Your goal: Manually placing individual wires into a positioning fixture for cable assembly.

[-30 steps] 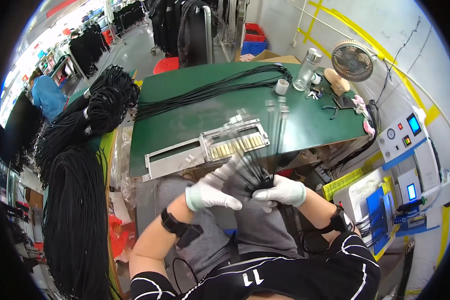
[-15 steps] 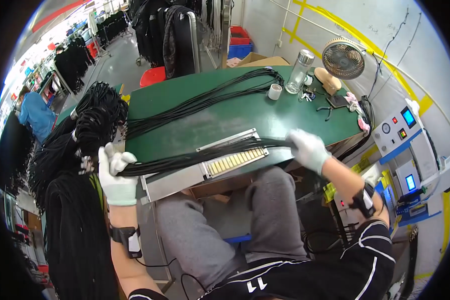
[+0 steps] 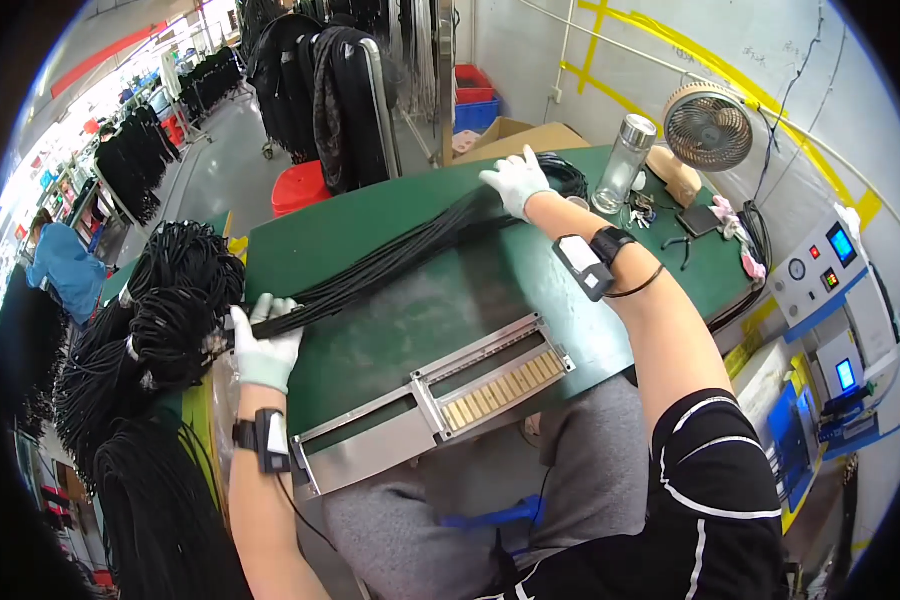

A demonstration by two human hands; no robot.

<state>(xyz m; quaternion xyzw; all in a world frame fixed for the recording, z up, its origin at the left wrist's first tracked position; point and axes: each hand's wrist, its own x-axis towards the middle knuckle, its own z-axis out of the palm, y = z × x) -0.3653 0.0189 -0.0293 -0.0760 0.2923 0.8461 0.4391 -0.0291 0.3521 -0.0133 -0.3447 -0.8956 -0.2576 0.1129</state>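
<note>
A long bundle of black cables (image 3: 400, 258) stretches across the green table (image 3: 370, 350), looping at its far right end. At the bundle's left end, my white-gloved left hand (image 3: 267, 352) is closed round the cables, their tips poking out past the fingers. My white-gloved right hand (image 3: 518, 186) is over the far right part of the bundle, with thumb and fingers apart; the cables under it are partly hidden. Nearer to me, a metal frame fixture (image 3: 370, 452) with a row of brass-coloured blocks (image 3: 502, 390) lies along the front edge, apart from both hands.
Thick coils of black cable (image 3: 175, 330) are heaped at the left. A glass bottle (image 3: 625, 165), a fan (image 3: 708, 125), keys (image 3: 640, 212) and pliers (image 3: 680, 250) occupy the far right. A control box (image 3: 815, 260) stands at right. A red stool (image 3: 302, 187) is behind the table.
Both hands have carried the cables away from above the metal frame to the far side, onto the other cables. My right hand has spread its fingers. The frame is now uncovered.
</note>
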